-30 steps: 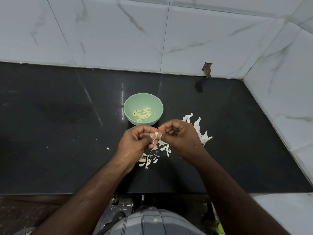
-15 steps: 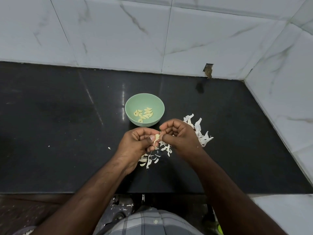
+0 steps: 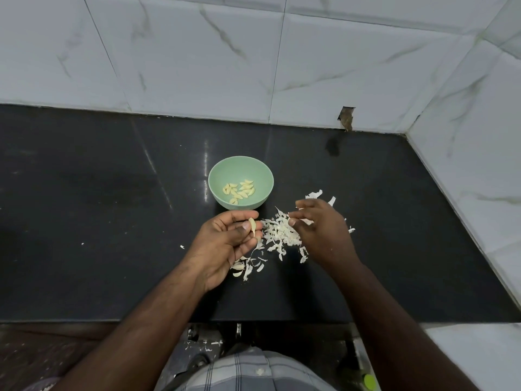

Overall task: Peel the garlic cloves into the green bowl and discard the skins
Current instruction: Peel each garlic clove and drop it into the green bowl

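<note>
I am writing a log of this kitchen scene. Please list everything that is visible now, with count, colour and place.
bowl: one, green, on the counter, beyond the left hand
peeled cloves: about a dozen, pale yellow, inside the bowl
clove: one, pale, pinched in the left hand
skins: a pile, white, on the counter between and under the hands
counter: one, black
wall tiles: white marble-look, behind and to the right
hole: one, brown, at the foot of the back wall
left hand: holds the clove
right hand: over the skins, fingers loosely spread
</note>
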